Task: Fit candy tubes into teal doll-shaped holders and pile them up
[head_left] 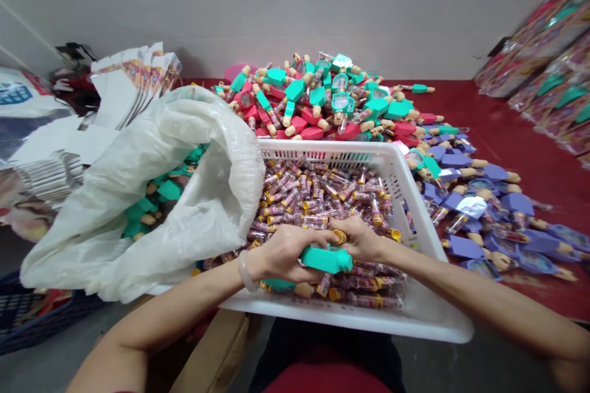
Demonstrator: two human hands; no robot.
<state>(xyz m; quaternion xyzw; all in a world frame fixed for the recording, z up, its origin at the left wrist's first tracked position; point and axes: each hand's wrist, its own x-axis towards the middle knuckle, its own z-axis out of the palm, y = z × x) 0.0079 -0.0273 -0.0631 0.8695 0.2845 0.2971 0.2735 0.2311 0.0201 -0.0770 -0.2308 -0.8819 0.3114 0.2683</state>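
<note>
My left hand [286, 252] is closed around a teal plastic toy piece [325, 259] with a narrower end pointing right. My right hand [362, 238] pinches a small tube with a yellow cap [340, 236], right beside the teal piece; most of that tube is hidden by the fingers. Both hands meet over the front part of a white plastic basket [345, 317]. Small clear tubes with pinkish labels and yellow caps [306, 193] fill it. Under my left hand, another teal piece [278, 284] lies among the tubes.
A whitish plastic bag [225, 135] of teal pieces [168, 190] overlaps the basket's left side. Teal and red toys [295, 91] are heaped behind; purple ones [495, 202] lie right. Printed cards [124, 89] stand back left, packaged goods [553, 55] far right. A blue crate [41, 319] sits lower left.
</note>
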